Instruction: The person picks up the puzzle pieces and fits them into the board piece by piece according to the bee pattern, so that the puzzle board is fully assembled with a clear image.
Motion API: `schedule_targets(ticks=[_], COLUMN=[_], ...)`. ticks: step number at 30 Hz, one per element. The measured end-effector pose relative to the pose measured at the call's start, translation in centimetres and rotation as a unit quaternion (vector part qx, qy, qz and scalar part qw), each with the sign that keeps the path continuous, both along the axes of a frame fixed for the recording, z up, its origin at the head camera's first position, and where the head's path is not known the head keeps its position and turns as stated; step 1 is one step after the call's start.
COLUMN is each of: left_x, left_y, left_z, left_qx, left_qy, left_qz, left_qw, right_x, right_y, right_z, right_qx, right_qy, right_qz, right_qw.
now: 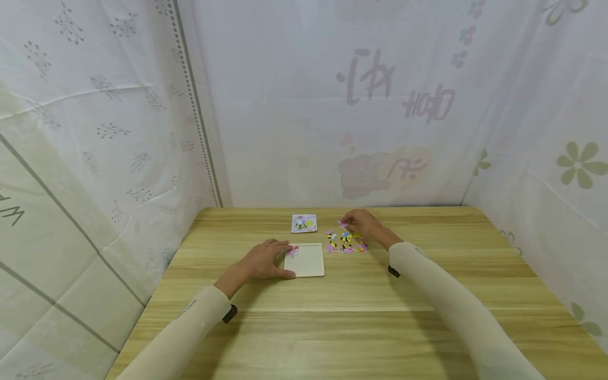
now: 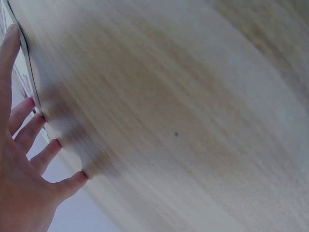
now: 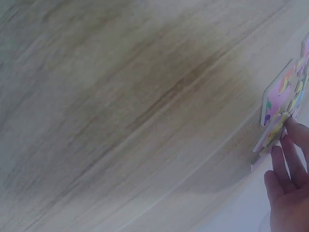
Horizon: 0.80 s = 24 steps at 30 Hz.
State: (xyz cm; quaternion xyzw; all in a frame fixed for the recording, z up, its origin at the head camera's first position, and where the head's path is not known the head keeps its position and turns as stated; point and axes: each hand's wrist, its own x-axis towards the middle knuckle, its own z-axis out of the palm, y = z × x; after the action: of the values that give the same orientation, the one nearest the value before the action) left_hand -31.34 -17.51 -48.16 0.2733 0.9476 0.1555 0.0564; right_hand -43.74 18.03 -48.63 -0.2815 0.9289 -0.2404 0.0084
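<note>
A white square puzzle tray (image 1: 306,263) lies on the table, with a pink and red puzzle piece (image 1: 294,252) in its upper left corner. My left hand (image 1: 261,261) rests at the tray's left side, its fingers spread and fairly straight. The thumb touches the near left edge; in the left wrist view the fingertips (image 2: 29,102) reach along the rim. Right of the tray lie several loose puzzle pieces (image 1: 347,237) in pink, yellow and black. At their far side my right hand (image 1: 364,224) pinches a pink puzzle piece (image 1: 342,225) between thumb and fingertips, partly hidden.
Behind the tray lies a square picture card (image 1: 304,224) showing a bee. The wooden table (image 1: 304,338) ends at a back edge, where printed curtains (image 1: 285,132) hang behind and on both sides.
</note>
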Motion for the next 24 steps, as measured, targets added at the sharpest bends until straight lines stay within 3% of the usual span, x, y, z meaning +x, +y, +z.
schedule_targets(ticks=[6, 16, 24], left_x=[0.1, 0.1, 0.1], left_y=[0.0, -0.1, 0.1], left_z=[0.1, 0.3, 0.1], left_qx=[0.001, 0.007, -0.003], left_qy=[-0.001, 0.004, 0.003], left_qz=[-0.001, 0.001, 0.0], left_qw=[1.0, 1.0, 1.0], right_x=[0.2, 1.1, 2.5], right_y=[-0.1, -1.0, -2.8], right_z=[0.0, 0.4, 0.6], right_qx=[0.004, -0.031, -0.004], right_qy=[-0.008, -0.003, -0.005], right_qz=[-0.003, 0.028, 0.044], right_qw=[1.0, 0.9991, 0.999])
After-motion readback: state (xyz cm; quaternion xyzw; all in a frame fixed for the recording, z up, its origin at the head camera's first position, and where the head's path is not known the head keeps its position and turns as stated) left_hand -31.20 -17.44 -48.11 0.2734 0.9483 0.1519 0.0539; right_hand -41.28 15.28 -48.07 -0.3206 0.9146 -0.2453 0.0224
